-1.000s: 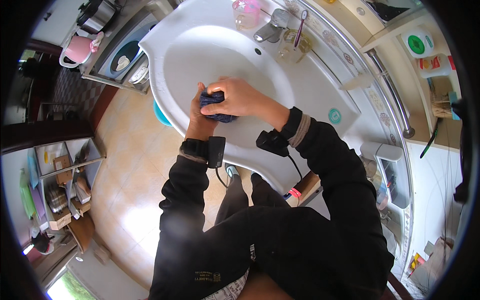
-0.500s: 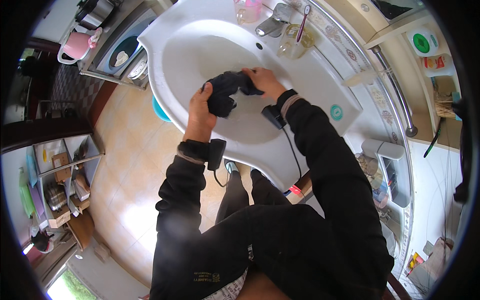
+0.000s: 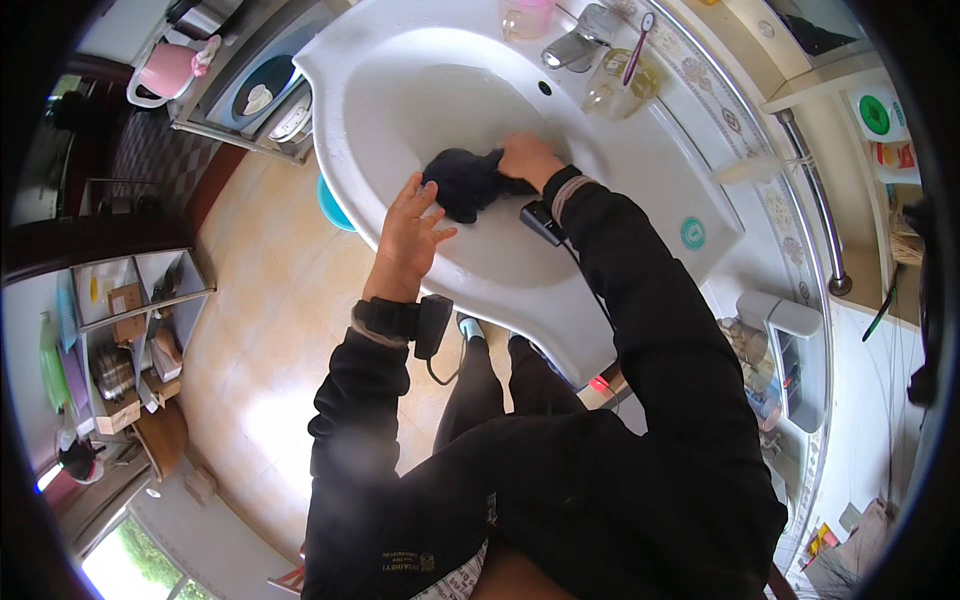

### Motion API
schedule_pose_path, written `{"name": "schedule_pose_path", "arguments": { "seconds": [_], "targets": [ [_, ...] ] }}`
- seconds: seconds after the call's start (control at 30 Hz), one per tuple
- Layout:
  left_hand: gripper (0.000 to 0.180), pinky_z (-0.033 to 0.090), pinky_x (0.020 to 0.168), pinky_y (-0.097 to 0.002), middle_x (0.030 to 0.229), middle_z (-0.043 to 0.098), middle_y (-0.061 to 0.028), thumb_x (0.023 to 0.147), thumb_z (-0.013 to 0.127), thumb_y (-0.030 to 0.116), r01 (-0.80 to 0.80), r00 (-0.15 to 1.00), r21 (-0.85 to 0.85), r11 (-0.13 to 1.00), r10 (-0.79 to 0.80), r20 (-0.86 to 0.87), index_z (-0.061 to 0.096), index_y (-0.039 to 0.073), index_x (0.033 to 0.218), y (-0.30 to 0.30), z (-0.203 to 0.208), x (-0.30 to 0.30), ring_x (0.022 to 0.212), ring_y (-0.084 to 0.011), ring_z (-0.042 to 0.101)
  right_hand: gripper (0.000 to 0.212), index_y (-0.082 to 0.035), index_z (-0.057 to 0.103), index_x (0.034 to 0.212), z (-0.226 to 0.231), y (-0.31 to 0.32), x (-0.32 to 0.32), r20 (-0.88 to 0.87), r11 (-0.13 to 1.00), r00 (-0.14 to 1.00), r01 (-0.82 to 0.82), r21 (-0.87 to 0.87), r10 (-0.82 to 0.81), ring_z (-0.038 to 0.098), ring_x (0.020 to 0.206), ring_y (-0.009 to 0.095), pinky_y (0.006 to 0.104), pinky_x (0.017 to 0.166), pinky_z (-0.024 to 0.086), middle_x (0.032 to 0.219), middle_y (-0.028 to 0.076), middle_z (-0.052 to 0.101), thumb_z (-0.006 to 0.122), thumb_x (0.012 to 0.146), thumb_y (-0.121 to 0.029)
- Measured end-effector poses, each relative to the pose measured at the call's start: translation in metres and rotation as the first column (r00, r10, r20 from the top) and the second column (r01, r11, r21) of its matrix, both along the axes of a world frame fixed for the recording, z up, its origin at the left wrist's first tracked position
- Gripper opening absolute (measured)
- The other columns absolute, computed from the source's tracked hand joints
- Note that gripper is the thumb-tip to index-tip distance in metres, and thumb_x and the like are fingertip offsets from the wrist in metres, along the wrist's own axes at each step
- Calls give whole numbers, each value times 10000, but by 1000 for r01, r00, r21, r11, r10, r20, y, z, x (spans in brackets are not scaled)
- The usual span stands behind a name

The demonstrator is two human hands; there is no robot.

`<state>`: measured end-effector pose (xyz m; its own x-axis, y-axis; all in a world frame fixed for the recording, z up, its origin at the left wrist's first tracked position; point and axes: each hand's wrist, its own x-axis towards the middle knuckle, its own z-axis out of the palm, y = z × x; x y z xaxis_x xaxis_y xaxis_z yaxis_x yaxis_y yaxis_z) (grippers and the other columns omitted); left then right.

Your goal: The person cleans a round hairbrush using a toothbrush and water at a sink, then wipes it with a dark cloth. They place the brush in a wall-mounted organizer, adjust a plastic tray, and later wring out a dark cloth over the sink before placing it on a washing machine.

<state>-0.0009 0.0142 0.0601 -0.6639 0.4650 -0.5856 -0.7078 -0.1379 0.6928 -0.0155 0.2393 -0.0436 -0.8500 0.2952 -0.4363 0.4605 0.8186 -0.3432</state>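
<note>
A bunched dark cloth, its exact kind unclear, hangs or rests low in the white washbasin. My right hand grips its right end with curled fingers. Beside the cloth's left edge is my left hand, palm turned up and fingers spread, holding nothing. Both wrists carry a small black device on a strap, with a cable running from it. Whether the cloth touches the basin's bottom is hard to tell.
A grey faucet stands at the basin's far rim, next to a yellowish glass cup with a toothbrush and a pink cup. A turquoise basin sits below the left rim. Shelves line the right wall.
My left hand has let go of the cloth and opened. The cloth has gone from stretched between both hands to a bunched lump lower in the washbasin. My right hand keeps its grip.
</note>
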Motion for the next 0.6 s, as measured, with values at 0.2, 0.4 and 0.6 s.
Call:
{"name": "schedule_pose_path", "arguments": {
  "seconds": [0.2, 0.4, 0.6],
  "targets": [
    [748, 318, 974, -635, 1492, 115, -242, 911, 548, 362, 92, 995, 56, 994, -91, -30, 158, 64, 1475, -4, -4, 5, 1325, -533, 168, 345, -75, 604, 1096, 12, -8, 1, 143, 894, 911, -408, 183, 387, 530, 1155, 299, 691, 860, 337, 1120, 156, 614, 608, 761, -152],
    [662, 360, 948, -634, 1480, 155, -238, 950, 453, 361, 59, 998, 20, 998, -59, 10, 165, 78, 1475, 4, 1, 4, 1320, -531, 193, 387, -24, 598, 1047, 114, 11, -13, -397, 847, 916, -252, -468, 53, 605, 891, 219, 300, 780, 459, 950, 118, 639, 735, 703, -136],
    [762, 334, 963, -631, 1509, 90, -248, 913, 492, 410, 125, 992, 137, 983, -127, 9, 129, 48, 1477, 7, 4, 3, 1339, -517, 162, 260, -52, 584, 1010, 235, -11, 1, -761, 879, 639, -295, -374, -109, 587, 849, 166, 288, 793, 456, 896, 58, 622, 666, 765, -84]
  ]
}}
